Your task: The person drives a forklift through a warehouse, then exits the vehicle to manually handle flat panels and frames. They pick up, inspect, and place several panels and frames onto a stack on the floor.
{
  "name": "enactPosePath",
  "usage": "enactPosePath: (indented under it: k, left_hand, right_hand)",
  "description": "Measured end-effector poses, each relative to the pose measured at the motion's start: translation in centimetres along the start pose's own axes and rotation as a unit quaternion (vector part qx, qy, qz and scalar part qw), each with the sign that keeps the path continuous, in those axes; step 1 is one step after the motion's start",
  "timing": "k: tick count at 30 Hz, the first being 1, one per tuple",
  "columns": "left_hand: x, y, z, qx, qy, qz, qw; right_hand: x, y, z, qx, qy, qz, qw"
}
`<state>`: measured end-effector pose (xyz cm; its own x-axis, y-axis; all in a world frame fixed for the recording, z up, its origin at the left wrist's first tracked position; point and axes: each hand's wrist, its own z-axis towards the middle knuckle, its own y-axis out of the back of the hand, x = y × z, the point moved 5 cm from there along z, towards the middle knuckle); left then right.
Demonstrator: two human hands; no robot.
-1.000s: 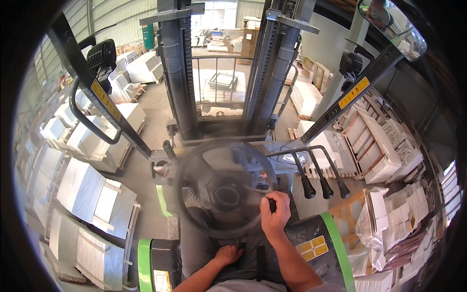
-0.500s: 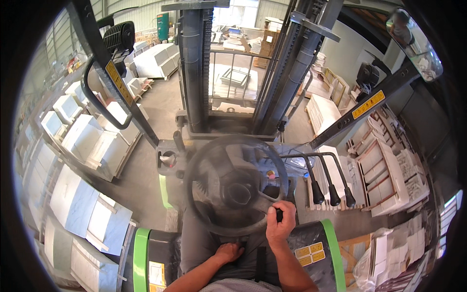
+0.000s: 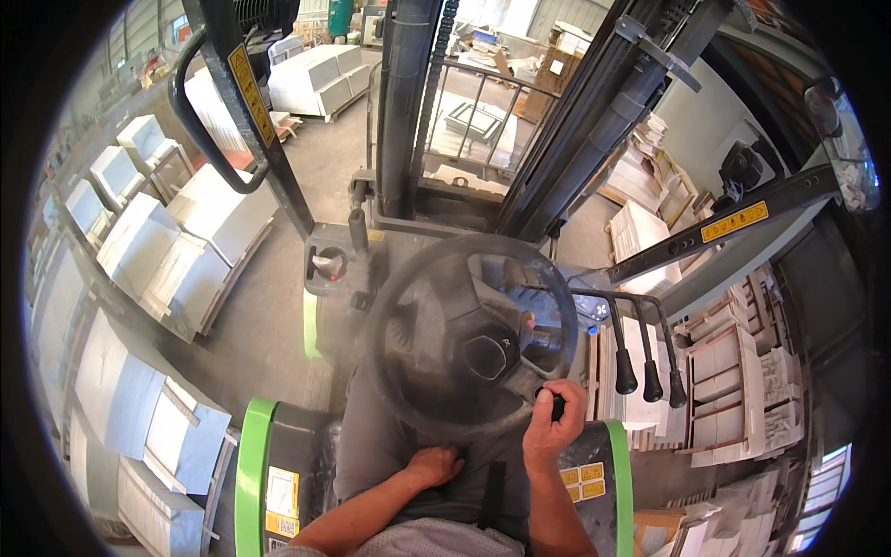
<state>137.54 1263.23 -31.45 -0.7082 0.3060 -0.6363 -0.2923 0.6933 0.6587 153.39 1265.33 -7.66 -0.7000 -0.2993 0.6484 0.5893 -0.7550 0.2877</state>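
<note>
A black forklift steering wheel (image 3: 473, 336) stands in front of me. My right hand (image 3: 554, 420) grips the dark spinner knob (image 3: 558, 406) at the wheel's lower right. Down on my lap, my left hand (image 3: 436, 467) rests against the grey trousers with its fingers curled in; nothing shows in it. Three black control levers (image 3: 652, 371) rise to the right of the wheel, touched by neither hand. Left of the wheel is a short dark lever (image 3: 358, 232), beside a tray holding a small pale item (image 3: 327, 266).
Ahead stand the forklift mast (image 3: 408, 111) and a barred load guard (image 3: 473, 107), with a pallet of pale slabs (image 3: 469, 130) beyond. Stacked white slabs (image 3: 167, 265) line the left side. More slab stacks (image 3: 742, 371) are at the right. A mirror (image 3: 843, 144) hangs at upper right.
My view has tilted and shifted, so the mast leans more and the wheel appears farther right. The right hand keeps its grip on the knob; the left stays on my lap.
</note>
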Motion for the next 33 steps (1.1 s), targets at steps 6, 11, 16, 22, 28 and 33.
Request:
enactPosePath:
  k: [6, 11, 16, 22, 28, 33]
  left_hand:
    - [0.0, 9.0, 11.7, -0.007, -0.011, -0.007, 1.0]
    - [0.5, 17.0, 20.5, -0.028, -0.02, -0.023, 0.999]
    - [0.9, 25.3, 29.3, 0.015, -0.002, -0.055, 0.998]
    - [1.3, 37.0, 37.1, 0.019, -0.007, -0.134, 0.991]
    - [2.2, 46.7, 45.7, 0.036, -0.002, -0.138, 0.99]
    - [4.4, 51.9, 54.6, 0.02, -0.017, -0.127, 0.992]
  right_hand:
    - [-6.2, -7.6, 9.8, 0.039, -0.012, -0.01, 0.999]
    - [-9.2, -15.0, 16.4, 0.106, 0.017, -0.002, 0.994]
    - [-11.8, -23.9, 22.4, 0.144, 0.035, 0.057, 0.987]
    - [-14.8, -33.4, 31.3, 0.147, 0.078, 0.068, 0.984]
    - [-19.2, -41.2, 39.8, 0.147, 0.065, 0.061, 0.985]
    - [-23.7, -47.6, 47.2, 0.146, 0.06, 0.064, 0.985]
